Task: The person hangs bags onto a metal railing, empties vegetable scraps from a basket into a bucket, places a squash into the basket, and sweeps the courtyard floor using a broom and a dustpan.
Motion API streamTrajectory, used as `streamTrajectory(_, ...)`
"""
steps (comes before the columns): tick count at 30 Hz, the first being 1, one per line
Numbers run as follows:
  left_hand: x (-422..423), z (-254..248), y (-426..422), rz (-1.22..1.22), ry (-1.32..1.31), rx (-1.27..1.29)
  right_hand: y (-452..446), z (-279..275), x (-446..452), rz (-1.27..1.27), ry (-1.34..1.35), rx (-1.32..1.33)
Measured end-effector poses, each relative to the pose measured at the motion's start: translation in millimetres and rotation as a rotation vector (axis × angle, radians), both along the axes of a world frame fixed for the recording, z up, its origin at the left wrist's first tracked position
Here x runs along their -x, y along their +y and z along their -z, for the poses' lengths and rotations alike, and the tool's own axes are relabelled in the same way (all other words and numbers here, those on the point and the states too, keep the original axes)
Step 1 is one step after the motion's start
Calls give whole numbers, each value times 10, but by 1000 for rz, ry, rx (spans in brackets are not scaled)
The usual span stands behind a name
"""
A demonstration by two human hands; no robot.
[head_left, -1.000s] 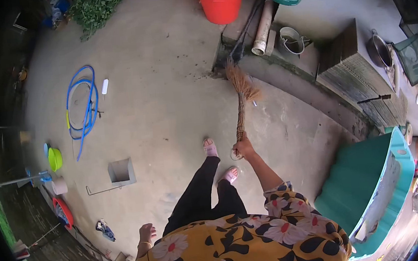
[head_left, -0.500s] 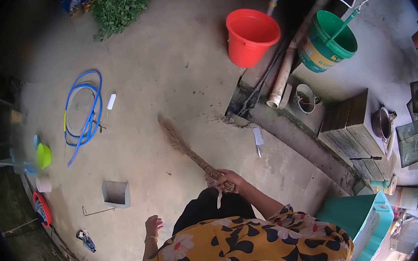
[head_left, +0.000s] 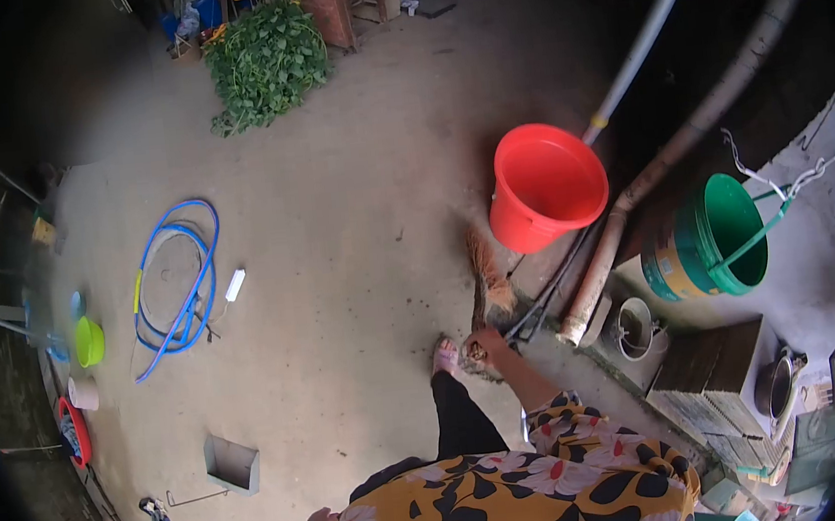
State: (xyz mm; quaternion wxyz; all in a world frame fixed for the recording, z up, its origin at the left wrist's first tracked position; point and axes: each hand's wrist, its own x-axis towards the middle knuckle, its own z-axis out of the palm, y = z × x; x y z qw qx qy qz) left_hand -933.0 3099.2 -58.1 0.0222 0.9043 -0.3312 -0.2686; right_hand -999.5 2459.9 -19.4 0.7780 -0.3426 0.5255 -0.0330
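Note:
My right hand [head_left: 483,347] is closed round the handle end of a straw broom [head_left: 487,272]. The broom's bristles spread over the concrete floor just left of the red bucket [head_left: 544,188], beside the edge of the drain gap. Low in the view, my left hand [head_left: 323,520] shows only in part beside the flowered shirt, and its fingers are too small and hidden to judge. One foot in a pink sandal [head_left: 446,356] stands left of my right hand.
A coiled blue hose [head_left: 210,270] and a metal dustpan [head_left: 232,465] lie on the left. Green leafy plants [head_left: 268,62] are piled at the back. Pipes, a hanging green bucket [head_left: 735,233], a small pail [head_left: 634,328] and stacked slabs [head_left: 715,377] stand at the right.
The broom has swung from the middle of the floor to the right, beside the red bucket. My view has shifted forward, and my left hand sits lower, partly behind the shirt.

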Motion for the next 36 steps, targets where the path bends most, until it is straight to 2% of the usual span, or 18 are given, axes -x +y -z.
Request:
streamTrajectory(4, -481, -372, -1287, 99, 86, -12, -195, 39, -771, -185, -85, -116)
streamTrajectory(6, -776, -1134, -2400, -935, 625, 638, -303, 104, -1077, -238, -188, -183)
streamTrajectory(9, -1252, -988, -2998, -1139, 818, 549, -887, -204, -1379, -229, -297, -360)
streamTrajectory(13, -2061, -808, -4013, -1051, 836, 515, -1904, -420, -1816, -211, -453, -640)
streamTrajectory(16, -2758, -880, -4890, -995, 845, 466, -2480, -511, -2342, -276, -418, -426)
streamTrajectory(18, -3311, -1343, -6188, -628, 768, 661, -2915, -479, -2794, -381, -451, -248)
streamTrajectory(20, -3626, -2329, -7734, -168, 707, 714, -3337, -73, -3262, -317, -481, -186)
streamTrajectory(21, -3661, -2883, -8441, 24, 866, 766, -3514, -472, -3489, -200, -440, -138)
streamTrajectory(22, -3668, -3340, -9065, 242, 1123, 758, -3733, -895, -3439, -411, -944, 488)
streamTrajectory(24, -3372, -4332, -10143, 1053, 1099, 935, -4084, -1065, -3496, -351, -915, 461)
streamTrajectory(25, -3107, -4629, -10446, 1138, 1393, 738, -4184, -1076, -3606, -318, -901, 443)
streamTrajectory(26, -2824, -5046, -10724, 1468, 1626, 735, -4390, -1110, -3584, -283, -890, 432)
streamTrajectory(27, -2582, -5326, -10873, 1554, 1967, 500, -4574, -1087, -3708, -250, -878, 422)
streamTrajectory(29, -2347, -5458, -11166, 1587, 2155, -12, -4873, -1034, -4033, -176, -854, 393)
streamTrajectory(30, -2306, -5401, -11360, 1585, 2179, -38, -4994, -998, -4205, -138, -838, 373)
streamTrajectory(32, -2313, -5215, -11791, 1558, 2322, -603, -5303, -908, -4650, -62, -817, 336)
streamTrajectory(33, -2421, -5177, -12022, 1555, 2331, -634, -5494, -853, -4887, -27, -810, 320)
streamTrajectory(36, -2652, -5009, -12752, 1402, 2254, -117, -6096, -710, -5394, 46, -784, 254)
